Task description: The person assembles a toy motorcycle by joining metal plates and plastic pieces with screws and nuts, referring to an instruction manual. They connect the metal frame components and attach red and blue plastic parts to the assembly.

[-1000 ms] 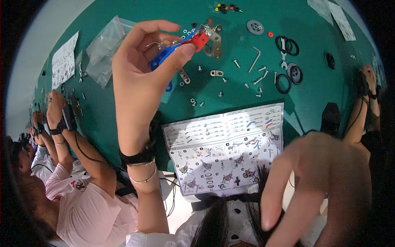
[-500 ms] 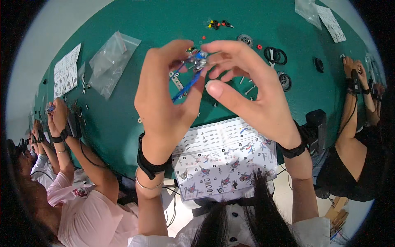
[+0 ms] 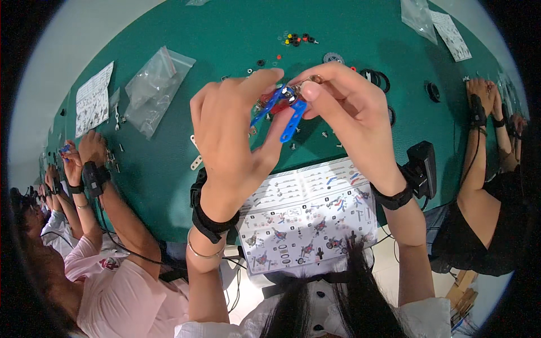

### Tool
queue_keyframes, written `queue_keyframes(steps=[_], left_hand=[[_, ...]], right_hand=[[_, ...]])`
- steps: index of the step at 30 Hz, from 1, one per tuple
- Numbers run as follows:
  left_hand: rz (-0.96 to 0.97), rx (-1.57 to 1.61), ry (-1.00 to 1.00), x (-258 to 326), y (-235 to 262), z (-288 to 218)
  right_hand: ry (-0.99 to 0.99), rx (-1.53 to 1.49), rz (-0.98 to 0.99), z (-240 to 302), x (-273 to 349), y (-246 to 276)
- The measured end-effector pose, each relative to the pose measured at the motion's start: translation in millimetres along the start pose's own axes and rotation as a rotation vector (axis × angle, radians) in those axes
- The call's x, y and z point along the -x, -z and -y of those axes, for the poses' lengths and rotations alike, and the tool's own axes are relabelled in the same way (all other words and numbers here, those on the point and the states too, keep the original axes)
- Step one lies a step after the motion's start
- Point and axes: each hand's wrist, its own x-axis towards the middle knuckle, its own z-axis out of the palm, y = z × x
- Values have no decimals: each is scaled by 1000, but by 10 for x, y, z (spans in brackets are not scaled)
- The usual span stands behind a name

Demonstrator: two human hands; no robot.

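A small model assembly with blue perforated strips (image 3: 292, 123), a red part and silver screws is held between both hands above the green table. My left hand (image 3: 231, 127) has its fingers curled round the assembly's left side, and some of them hide parts of it. My right hand (image 3: 360, 121) pinches the upper right of the assembly between thumb and forefinger, where metal pieces show. One blue strip points down toward me; another slants down to the left. Below the hands lies a printed instruction sheet (image 3: 307, 222) with step pictures.
Clear plastic bag (image 3: 158, 93) and paper sheet (image 3: 93, 93) lie to the left. Small yellow, red and black parts (image 3: 298, 39) sit at the far middle. A grey wheel (image 3: 333, 58) and black rings (image 3: 432, 92) are on the right. Co-workers' hands (image 3: 93, 147) work on both sides.
The assembly has been turned, so its blue strips now point down toward me. My right thumb has moved up and closed against it, and both hands have dropped slightly.
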Motion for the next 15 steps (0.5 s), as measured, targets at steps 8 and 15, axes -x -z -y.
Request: queue_keyframes(steps=[8, 15], left_hand=[[82, 328, 136, -85, 73, 95], [123, -4, -136, -69, 177, 131]], right_hand=[[42, -77, 7, 96, -28, 97], [-91, -128, 122, 37, -85, 261]])
